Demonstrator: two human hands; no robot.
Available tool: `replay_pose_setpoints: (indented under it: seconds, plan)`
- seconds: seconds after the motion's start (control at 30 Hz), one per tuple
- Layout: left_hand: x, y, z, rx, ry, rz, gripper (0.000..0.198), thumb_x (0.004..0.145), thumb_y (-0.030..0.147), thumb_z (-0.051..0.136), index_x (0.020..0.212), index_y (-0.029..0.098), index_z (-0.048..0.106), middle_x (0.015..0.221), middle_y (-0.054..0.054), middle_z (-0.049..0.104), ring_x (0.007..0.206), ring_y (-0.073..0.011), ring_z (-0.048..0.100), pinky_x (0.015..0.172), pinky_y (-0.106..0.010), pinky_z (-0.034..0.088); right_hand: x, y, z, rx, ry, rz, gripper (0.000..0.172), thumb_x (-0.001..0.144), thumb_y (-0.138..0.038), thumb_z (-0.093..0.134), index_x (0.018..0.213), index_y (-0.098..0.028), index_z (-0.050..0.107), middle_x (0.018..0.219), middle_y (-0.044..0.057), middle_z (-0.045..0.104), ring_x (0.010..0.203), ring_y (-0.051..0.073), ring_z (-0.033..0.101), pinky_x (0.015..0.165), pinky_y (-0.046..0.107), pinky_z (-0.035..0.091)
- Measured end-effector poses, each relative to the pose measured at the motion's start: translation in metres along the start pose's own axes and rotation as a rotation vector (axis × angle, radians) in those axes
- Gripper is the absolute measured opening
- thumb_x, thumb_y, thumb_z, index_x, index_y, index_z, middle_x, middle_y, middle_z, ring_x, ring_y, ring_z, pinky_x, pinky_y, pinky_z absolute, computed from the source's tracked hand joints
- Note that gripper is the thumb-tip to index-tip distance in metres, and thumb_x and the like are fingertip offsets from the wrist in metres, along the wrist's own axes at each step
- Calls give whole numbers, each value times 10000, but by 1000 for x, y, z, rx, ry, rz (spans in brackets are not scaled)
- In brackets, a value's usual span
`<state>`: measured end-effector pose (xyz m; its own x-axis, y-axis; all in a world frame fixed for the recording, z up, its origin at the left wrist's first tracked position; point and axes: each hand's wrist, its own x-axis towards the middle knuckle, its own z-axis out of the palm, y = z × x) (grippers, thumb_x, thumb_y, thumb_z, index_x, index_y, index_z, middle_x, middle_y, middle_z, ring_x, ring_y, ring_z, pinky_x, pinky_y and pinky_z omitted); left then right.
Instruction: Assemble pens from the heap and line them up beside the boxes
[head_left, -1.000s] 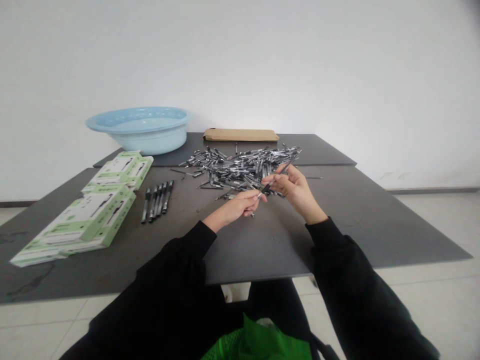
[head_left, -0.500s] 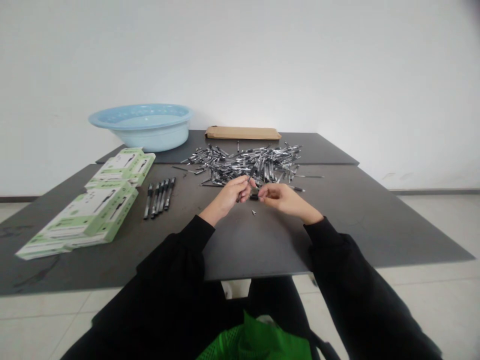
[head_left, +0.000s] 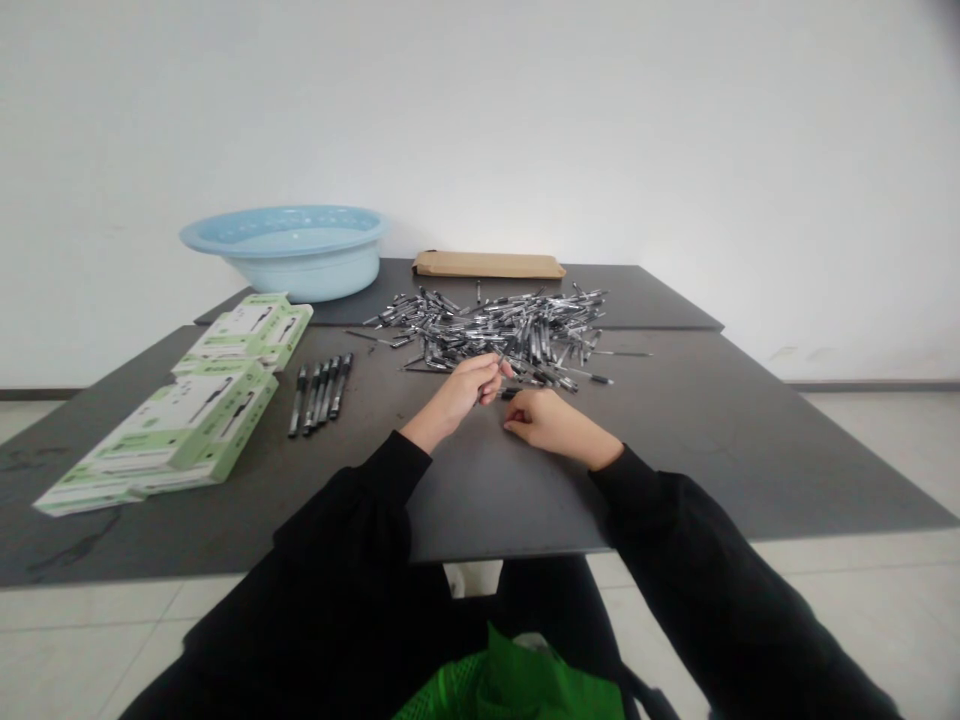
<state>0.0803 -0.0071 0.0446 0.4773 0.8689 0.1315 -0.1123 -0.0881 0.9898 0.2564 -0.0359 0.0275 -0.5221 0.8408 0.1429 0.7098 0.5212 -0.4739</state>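
My left hand (head_left: 463, 392) is closed around a thin pen part, seemingly a pen barrel (head_left: 501, 359), whose end pokes up past the fingers. My right hand (head_left: 551, 422) rests low on the tabletop with thumb and fingertips pinched together; whatever lies between them is hidden. A black pen cap (head_left: 509, 393) lies just beyond the right fingers, partly covered by them. Right behind both hands spreads a large heap of loose pen parts (head_left: 517, 325), clear and black. To the left, several capped pens (head_left: 321, 394) lie side by side in a row.
Green-and-white pen boxes (head_left: 161, 420) are stacked on the left of the dark table (head_left: 712, 430). A light blue basin (head_left: 304, 272) stands at the back left. Near the wall lies a flat brown cardboard package (head_left: 487, 265).
My right hand has come down and slightly nearer, its fingers now covering the spot where a small silver pen tip lay. My left hand keeps its hold, almost unmoved.
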Motion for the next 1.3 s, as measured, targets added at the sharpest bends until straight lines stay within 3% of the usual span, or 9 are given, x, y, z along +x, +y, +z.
replay_pose_setpoints:
  seconds: [0.3,0.6,0.8,0.97,1.07,1.17,1.3]
  plan:
    - [0,-2,-2,4,16,-9,184,867,291,488,849,127,570,550,57,349,474,-86,326,476,-216,246,-2,-1,1,-126,-2,-106,147,872,-77,560,841,-127,695,943,111,660,836,182,613,797,278,444]
    - [0,-1,-1,-31,31,-7,172,862,278,499,836,124,572,551,54,353,483,-85,320,480,-213,254,-2,6,5,-126,46,-122,260,918,-68,467,912,-137,717,947,109,631,847,185,610,821,288,461]
    - [0,1,-1,-18,42,-7,180,860,290,497,841,128,573,545,58,362,476,-86,336,482,-218,248,-5,8,-16,110,301,-170,279,916,-81,439,905,-171,704,937,89,628,888,196,606,843,320,473]
    - [0,-4,-2,35,-30,-12,211,845,324,521,817,126,588,521,64,350,470,-89,338,495,-232,254,-9,10,-41,423,722,24,114,890,-260,593,894,-214,697,844,42,669,803,191,613,777,332,484]
    - [1,-9,-2,35,-115,-20,251,822,368,556,813,120,597,516,68,339,478,-85,299,495,-238,254,-10,19,-47,697,878,99,159,824,-359,694,893,-216,707,856,32,698,739,166,605,736,317,496]
    - [1,-11,0,40,-198,-46,318,806,430,583,831,115,611,525,69,337,490,-86,285,494,-244,269,-9,25,-48,869,907,128,215,777,-397,738,870,-205,710,875,32,701,675,135,570,677,292,492]
    - [0,-10,2,51,-234,-46,359,804,464,587,842,109,620,531,65,340,502,-90,291,495,-248,288,-8,25,-49,935,824,122,208,772,-402,742,834,-207,701,797,7,660,619,115,520,620,271,465]
